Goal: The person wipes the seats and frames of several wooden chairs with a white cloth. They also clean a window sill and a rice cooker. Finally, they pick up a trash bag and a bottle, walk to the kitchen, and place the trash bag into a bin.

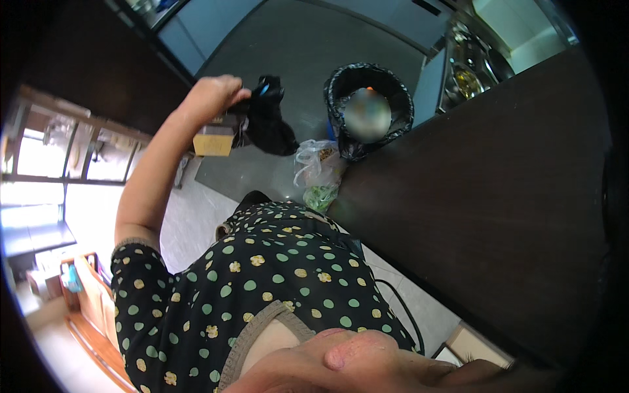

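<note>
My left arm reaches out to the left. At its end my left hand (pixel 216 98) is closed on a black plastic bag (pixel 267 124), which hangs crumpled above the dark floor mat. To the right of the bag stands a trash bin lined with a black bag (pixel 404 98). What lies inside the bin is blurred, apart from a bit of orange near its top. My right hand is out of view.
Against the bin sits a clear plastic bag (pixel 314 173) with green leaves in it. A yellow box (pixel 213 144) is below my left hand. A dark panel (pixel 485 196) fills the right side, with a stovetop (pixel 452 88) beyond it.
</note>
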`<state>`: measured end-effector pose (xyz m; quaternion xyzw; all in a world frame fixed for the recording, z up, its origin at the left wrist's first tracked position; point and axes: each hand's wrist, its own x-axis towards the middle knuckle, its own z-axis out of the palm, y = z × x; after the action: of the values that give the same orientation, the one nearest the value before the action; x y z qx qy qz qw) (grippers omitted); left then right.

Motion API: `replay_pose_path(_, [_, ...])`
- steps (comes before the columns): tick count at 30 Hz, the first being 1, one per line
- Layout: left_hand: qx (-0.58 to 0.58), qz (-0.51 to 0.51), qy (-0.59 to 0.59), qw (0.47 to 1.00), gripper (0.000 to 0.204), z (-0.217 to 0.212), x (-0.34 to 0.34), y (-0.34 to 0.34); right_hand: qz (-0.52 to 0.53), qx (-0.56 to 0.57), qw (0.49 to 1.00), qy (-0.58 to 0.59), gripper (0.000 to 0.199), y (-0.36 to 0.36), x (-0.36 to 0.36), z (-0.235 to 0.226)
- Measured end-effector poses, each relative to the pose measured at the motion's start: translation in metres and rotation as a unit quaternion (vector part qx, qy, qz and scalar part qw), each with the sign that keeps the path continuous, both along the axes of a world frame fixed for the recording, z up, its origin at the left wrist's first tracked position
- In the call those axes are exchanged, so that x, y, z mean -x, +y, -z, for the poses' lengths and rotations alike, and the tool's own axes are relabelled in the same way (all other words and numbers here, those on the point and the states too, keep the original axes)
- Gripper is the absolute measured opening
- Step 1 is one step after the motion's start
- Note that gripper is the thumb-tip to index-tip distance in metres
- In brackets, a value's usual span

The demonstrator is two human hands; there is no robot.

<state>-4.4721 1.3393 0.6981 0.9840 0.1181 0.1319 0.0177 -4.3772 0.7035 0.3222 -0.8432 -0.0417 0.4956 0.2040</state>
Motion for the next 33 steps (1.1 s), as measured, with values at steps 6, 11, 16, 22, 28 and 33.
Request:
replay_pose_path(6, [-0.074, 0.098, -0.064, 0.99, 0.031, -0.071, -0.173, 0.101, 0.106, 0.008, 0.994, 0.002, 0.06, 0.084, 0.034, 0.008])
replay_pose_path(11, [-0.046, 0.098, 0.071, 0.992, 0.025, -0.121, -0.294, 0.144, 0.177, 0.048, 0.983, 0.01, 0.062, 0.154, 0.085, 0.039])
replay_pose_path(16, [0.0, 0.311, -0.036, 0.95, 0.037, -0.104, -0.422, 0.19, 0.235, 0.116, 0.965, 0.006, 0.065, 0.207, 0.156, 0.072])
replay_pose_path(22, [-0.023, 0.482, -0.003, 0.876, 0.035, -0.08, -0.529, 0.167, 0.403, 0.06, 0.913, 0.019, 0.064, 0.352, 0.094, -0.058])
replay_pose_path(28, [-0.198, 0.622, 0.055, 0.755, 0.026, -0.051, -0.612, 0.126, 0.477, 0.035, 0.878, 0.019, 0.063, 0.411, 0.074, -0.074])
replay_pose_path(33, [-0.197, 0.657, 0.088, 0.723, 0.028, -0.021, -0.638, 0.091, 0.523, 0.022, 0.852, 0.022, 0.063, 0.431, 0.072, -0.07])
